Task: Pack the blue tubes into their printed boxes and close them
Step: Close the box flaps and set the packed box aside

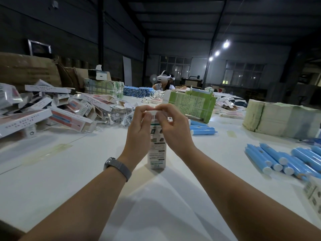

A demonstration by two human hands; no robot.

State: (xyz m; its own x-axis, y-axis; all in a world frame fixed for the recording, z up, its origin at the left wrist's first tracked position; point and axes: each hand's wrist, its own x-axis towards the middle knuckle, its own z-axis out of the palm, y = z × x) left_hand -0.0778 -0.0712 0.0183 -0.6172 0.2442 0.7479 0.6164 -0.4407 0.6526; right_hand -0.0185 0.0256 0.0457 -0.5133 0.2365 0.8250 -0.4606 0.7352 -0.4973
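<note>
white printed box (156, 150), blue tubes (271, 158) — white-capped, white table (69, 171)

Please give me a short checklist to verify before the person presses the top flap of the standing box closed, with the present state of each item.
1. Printed box stands upright on the white table: ok.
2. Left hand grips the box top: ok.
3. Right hand pinches the top flap: ok.
4. Blue tube inside the box: cannot tell, the walls hide it.
5. Flap fully tucked in: cannot tell, the fingers cover it.
6. More blue tubes lying ready on the right side: ok.
</note>
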